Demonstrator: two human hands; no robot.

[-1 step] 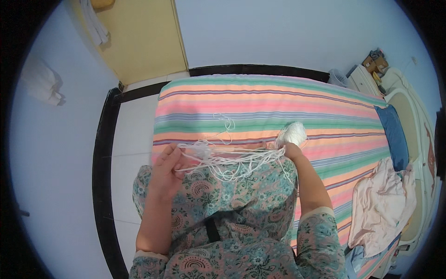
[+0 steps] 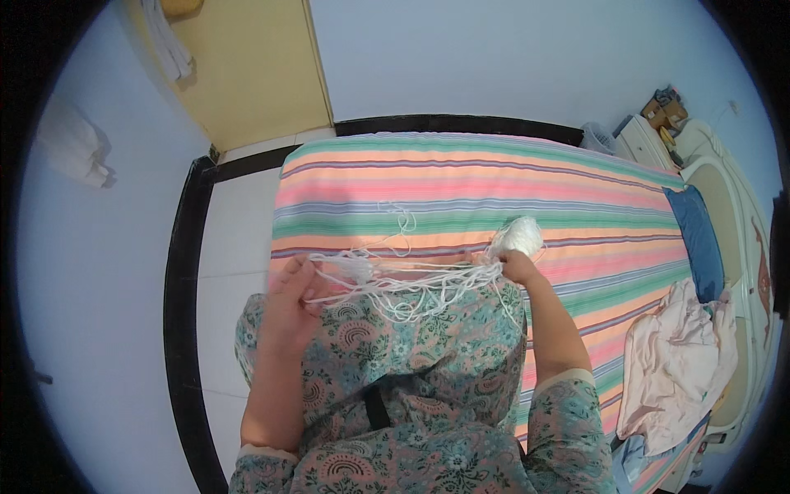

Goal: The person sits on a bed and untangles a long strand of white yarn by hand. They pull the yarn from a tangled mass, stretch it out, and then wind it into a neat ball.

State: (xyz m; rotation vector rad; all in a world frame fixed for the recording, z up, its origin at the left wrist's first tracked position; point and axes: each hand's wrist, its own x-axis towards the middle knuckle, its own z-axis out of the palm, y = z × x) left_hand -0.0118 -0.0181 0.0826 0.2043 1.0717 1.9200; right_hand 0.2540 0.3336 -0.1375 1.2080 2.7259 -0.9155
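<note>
A loose hank of white yarn (image 2: 411,298) stretches between my two hands above my lap, its upper strands fairly straight and its lower ones hanging in tangled loops. My left hand (image 2: 290,303) has its fingers closed on the strands at the left end. At the right end, my right hand (image 2: 518,267) pinches the bunched strands, its fingertips partly hidden by them. Just beyond that hand a white ball of yarn (image 2: 522,236) rests on the striped bed. A thin loose strand (image 2: 405,224) curls over the bedspread past the hank.
The striped bedspread (image 2: 461,181) spreads out in front of me and to the right. A blue pillow (image 2: 698,243) and a pale pink garment (image 2: 679,370) lie by the headboard (image 2: 732,214). Tiled floor (image 2: 239,239) runs along the left, below a yellow door (image 2: 247,74).
My right hand has shifted very slightly left with the strands in it. Otherwise the hands and the yarn look nearly the same.
</note>
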